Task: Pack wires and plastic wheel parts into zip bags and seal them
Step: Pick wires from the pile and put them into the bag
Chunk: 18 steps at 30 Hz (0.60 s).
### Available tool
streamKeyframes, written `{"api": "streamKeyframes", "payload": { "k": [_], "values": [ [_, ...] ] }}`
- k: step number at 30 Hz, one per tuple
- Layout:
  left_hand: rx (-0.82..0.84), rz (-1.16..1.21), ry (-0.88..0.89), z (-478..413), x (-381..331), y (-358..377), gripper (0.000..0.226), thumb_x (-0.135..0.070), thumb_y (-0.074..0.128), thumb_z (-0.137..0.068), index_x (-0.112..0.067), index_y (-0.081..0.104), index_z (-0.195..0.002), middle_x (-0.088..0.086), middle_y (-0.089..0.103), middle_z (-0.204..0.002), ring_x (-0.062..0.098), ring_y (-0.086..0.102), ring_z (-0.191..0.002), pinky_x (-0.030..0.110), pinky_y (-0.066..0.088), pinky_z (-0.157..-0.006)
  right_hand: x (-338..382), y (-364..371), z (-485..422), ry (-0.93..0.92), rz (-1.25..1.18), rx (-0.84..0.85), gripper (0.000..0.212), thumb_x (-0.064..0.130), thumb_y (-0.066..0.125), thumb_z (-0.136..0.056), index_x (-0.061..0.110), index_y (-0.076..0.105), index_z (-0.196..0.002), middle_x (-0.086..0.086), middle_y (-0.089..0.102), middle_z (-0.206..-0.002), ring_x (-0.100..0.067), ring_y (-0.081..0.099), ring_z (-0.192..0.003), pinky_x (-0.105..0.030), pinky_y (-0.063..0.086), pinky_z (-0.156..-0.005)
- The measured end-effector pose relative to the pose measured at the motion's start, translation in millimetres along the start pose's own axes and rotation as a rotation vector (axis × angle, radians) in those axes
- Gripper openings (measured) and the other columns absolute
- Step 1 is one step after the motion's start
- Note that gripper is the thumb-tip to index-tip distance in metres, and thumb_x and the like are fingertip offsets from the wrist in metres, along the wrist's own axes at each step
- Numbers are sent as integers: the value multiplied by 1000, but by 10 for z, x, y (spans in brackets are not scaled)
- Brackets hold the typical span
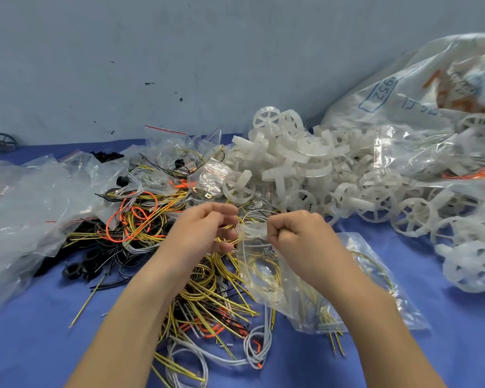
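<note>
Right hand (294,233) pinches the mouth of a clear plastic zip bag (266,264) holding yellow wires, above the blue table cloth (445,345). Left hand (205,228), fingers curled, grips a yellow-and-grey wire coil (235,222) at the bag mouth. White plastic spoked wheels (305,163) piled behind.

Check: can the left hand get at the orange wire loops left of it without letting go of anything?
Probably not. The orange wire loops lie uncovered on top of the wire heap, close by, but the left hand grips a coil of yellow wire at the mouth of the zip bag, so its fingers are occupied.
</note>
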<state>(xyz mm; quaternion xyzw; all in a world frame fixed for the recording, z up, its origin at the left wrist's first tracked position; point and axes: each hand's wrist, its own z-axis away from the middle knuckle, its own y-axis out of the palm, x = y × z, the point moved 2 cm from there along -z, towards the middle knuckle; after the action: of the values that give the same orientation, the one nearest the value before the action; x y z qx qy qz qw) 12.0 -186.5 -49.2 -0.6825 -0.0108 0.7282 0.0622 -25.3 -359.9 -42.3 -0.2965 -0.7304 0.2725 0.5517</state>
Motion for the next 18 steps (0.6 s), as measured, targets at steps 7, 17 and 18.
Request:
{"api": "streamKeyframes", "payload": {
  "k": [7,17,18],
  "values": [
    [-54,-509,355,-355,-220,323,40,-17,39,-99,-29,48,-136,1,48,-137,26,57,-111,44,50,-98,-99,22,-61,138,-55,163,38,3,36,-78,28,61,-63,1,60,-60,-17,55,-48,-26,42,-48],
    [-139,-718,258,-660,100,691,52,-19,37,-99,-27,32,-150,1,0,-163,29,19,-146,44,28,-114,-214,-40,-65,196,-57,315,15,35,47,-94,31,61,-90,2,69,-72,-9,65,-47,-29,56,-54],
    [-169,-720,263,-672,108,700,52,-19,37,-99,-27,32,-150,2,0,-163,30,19,-146,44,29,-114,-228,-47,-62,198,-64,333,12,38,50,-95,31,60,-91,3,68,-73,-8,64,-47,-26,54,-51]
  ]
}}
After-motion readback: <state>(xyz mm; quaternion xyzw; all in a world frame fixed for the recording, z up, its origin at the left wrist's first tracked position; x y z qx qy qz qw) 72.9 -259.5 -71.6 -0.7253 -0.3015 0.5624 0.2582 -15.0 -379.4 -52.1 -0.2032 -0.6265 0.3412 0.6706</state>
